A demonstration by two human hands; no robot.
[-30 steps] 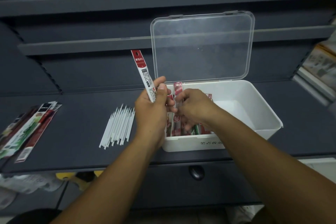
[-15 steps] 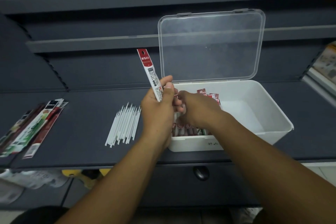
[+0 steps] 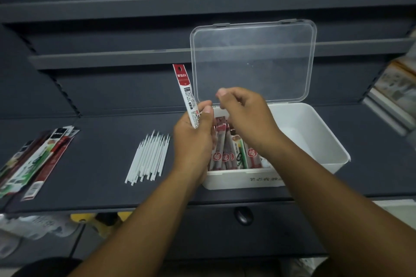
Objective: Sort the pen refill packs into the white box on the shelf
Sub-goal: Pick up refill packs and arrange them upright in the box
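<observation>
box [image 3: 319,139] right half free, packs [image 3: 227,153] crowd left, lid [image 3: 252,63] behind

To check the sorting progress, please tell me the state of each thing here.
White box: open, packs only in its left part.
Lid: raised, standing upright.
Held pack: gripped by left hand, pointing up, outside the box.
Right hand: above the box, fingers curled, nothing seen in them.
Packs in box: standing on end.
Loose refills: lying on shelf.
Packs at left: lying flat on shelf.

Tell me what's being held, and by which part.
Left hand grips the red-and-white refill pack by its lower end; right hand holds nothing visible.
</observation>
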